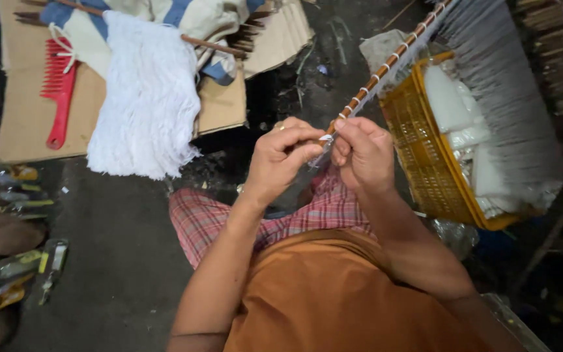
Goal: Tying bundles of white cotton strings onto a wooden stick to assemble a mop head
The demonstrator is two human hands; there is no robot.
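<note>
So both hands meet at the near end of the wooden stick [386, 65]: left hand [281, 163] fingers pinched on the white thread there, right hand [363, 153] fingers clamped on the stick. Its long axis runs up-right, away from me, over the yellow basket [425, 163].

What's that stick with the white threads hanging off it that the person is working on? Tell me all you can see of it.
The stick is thin, brown and wood-like, slanting from the hands up to the right over a yellow basket. White bindings ring it at even steps, and a dense fringe of white threads hangs from it. The left hand and right hand pinch its near end.
</note>
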